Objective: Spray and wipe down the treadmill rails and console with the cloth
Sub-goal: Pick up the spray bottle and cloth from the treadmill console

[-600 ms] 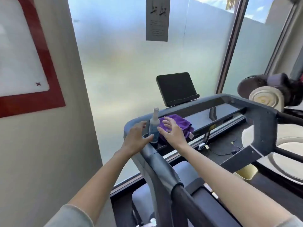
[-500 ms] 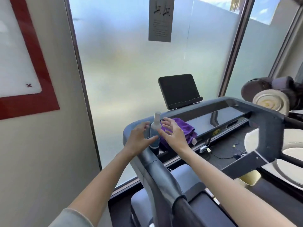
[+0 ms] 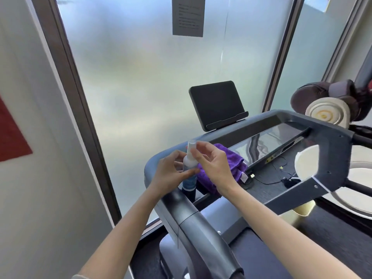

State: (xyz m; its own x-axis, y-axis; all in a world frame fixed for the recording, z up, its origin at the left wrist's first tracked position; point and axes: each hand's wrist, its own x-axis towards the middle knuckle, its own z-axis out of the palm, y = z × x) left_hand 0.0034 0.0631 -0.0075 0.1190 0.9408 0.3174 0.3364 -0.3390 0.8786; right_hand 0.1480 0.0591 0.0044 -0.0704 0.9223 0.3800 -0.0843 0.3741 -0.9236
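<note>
A small spray bottle [image 3: 189, 174] with a clear cap and blue label stands upright in the cup holder at the left end of the treadmill console [image 3: 267, 137]. My left hand [image 3: 169, 174] wraps around the bottle's body. The fingertips of my right hand [image 3: 213, 162] pinch the clear cap at the top. A purple cloth [image 3: 233, 164] lies bunched on the console just right of the bottle, partly under my right hand. The left rail [image 3: 197, 226] runs from the console toward me. A dark screen [image 3: 217, 105] stands tilted behind the console.
Frosted glass fills the window ahead, with a grey notice [image 3: 188, 16] stuck on it. A wall with a red-framed board [image 3: 12, 137] is at the left. Rolled cream foam [image 3: 326, 113] and dark pads sit at the right. Cables [image 3: 269, 178] lie on the floor beyond the console.
Both hands have closed in on the bottle: the left now grips its body and the right has risen from the cloth to the cap. The view has shifted slightly.
</note>
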